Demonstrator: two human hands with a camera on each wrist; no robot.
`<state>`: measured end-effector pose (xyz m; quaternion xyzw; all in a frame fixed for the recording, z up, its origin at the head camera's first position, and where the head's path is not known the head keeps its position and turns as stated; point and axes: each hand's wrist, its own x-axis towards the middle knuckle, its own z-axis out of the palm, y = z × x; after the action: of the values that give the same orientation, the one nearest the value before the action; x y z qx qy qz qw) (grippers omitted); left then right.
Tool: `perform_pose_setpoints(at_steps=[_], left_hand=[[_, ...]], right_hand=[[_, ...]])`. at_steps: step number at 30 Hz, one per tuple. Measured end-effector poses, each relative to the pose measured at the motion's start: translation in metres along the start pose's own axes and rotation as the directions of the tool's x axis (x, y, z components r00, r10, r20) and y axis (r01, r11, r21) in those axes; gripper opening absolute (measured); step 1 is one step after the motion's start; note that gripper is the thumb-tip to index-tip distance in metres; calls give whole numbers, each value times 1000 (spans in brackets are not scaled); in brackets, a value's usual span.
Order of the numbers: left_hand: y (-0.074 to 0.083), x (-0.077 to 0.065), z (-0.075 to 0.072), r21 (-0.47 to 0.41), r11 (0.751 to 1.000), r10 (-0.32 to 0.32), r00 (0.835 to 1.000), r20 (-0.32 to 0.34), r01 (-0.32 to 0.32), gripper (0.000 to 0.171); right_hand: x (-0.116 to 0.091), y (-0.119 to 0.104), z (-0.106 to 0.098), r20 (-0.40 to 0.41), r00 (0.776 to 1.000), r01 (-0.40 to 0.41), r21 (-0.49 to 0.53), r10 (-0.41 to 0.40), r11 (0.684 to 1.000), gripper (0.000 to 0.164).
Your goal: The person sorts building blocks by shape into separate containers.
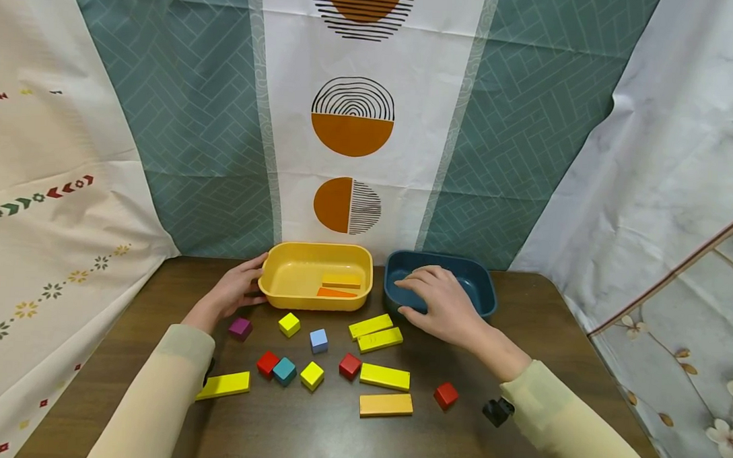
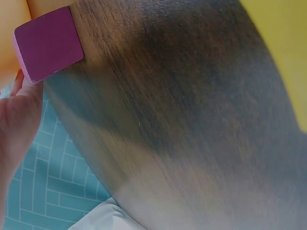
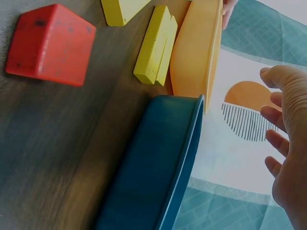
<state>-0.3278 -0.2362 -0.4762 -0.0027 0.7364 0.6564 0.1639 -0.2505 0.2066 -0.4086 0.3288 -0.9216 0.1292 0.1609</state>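
Note:
My left hand [image 1: 236, 290] rests at the left end of a yellow plastic bin [image 1: 267, 289], its fingers straight along the outer wall. Inside that bin lie a yellow block [image 1: 342, 281] and an orange block [image 1: 336, 293]. Close to the left wrist sits a purple cube [image 2: 50, 45]. Over the near side of a dark blue bin [image 1: 486, 287] hovers my right hand [image 1: 439, 302], fingers loosely bent and nothing in them. In the right wrist view, the same hand [image 3: 295, 129] shows thumb and fingertips spread apart, above the blue bin's rim [image 3: 184, 158].
Yellow planks [image 1: 385, 376] and an orange-yellow plank [image 1: 386, 405] lie mid-table. Around them are red cubes [image 1: 445, 395], yellow cubes [image 1: 312, 375], a teal cube [image 1: 285, 372] and a light blue cube [image 1: 319, 340]. Another yellow plank [image 1: 228, 385] lies beside the left forearm. Patterned cloth [image 1: 349, 215] hangs behind the bins.

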Motion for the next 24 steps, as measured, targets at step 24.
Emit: perform_pose_setpoints(at_steps=[24], left_hand=[[-3,4,-2,-14,1000,-1,1000,7,1,57]], right_hand=[[-34,-13,6,51,997,63,-13,-62,998,38]])
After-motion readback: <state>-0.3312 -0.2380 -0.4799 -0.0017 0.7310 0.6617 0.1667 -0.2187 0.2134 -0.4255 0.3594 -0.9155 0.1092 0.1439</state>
